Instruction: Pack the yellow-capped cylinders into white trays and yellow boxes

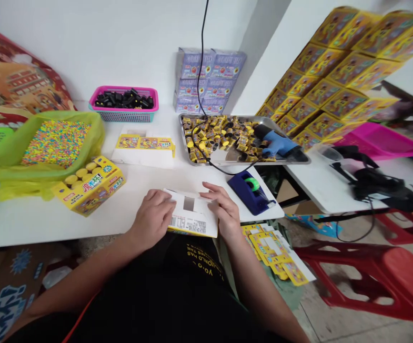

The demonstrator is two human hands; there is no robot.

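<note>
At the front edge of the table I hold a small cardboard box (195, 220), its white printed side with a barcode facing up and a yellow edge towards me. A dark square opening or patch shows in its upper part. My left hand (152, 214) grips the left end, fingers bent over the top. The right end is gripped by my right hand (224, 212), with its index finger raised off the card. To the left stands a yellow box (92, 188) with several yellow-capped cups in it. A blue tape dispenser (251, 190) with green tape sits right of my hands.
A yellow-lined basket of coloured beads (56, 143), a pink basket of black pieces (124, 101), a flattened carton (145, 147) and a metal tray of small yellow cups (224, 138) line the back. Stacked yellow boxes (320, 90) rise at right. Red stools (381, 271) stand below.
</note>
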